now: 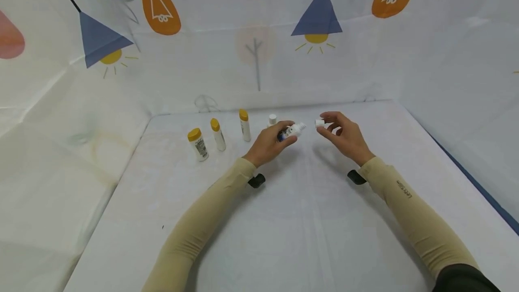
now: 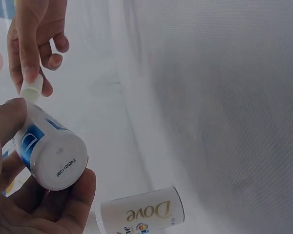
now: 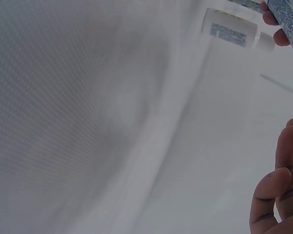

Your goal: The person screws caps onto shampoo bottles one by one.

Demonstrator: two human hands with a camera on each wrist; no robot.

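My left hand (image 1: 268,143) grips a small white and blue bottle (image 2: 57,151), tilted so that its uncapped neck points up and to the right. The bottle's round base, printed with a code, faces the left wrist camera. Between thumb and fingertips my right hand (image 1: 344,135) pinches a small white cap (image 1: 320,123), a short way from the bottle's mouth. In the right wrist view the right hand's curled fingers (image 3: 273,190) show at the edge, and the cap is out of sight. Just behind the left hand stands a white Dove bottle (image 2: 141,212) with a white cap, partly hidden in the head view.
Left of the hands, three white bottles with yellow caps stand on the white-covered table (image 1: 259,238): a wide one (image 1: 198,145), a slim one (image 1: 219,136) and another slim one (image 1: 245,126). A white printed sheet (image 1: 202,66) hangs behind the table.
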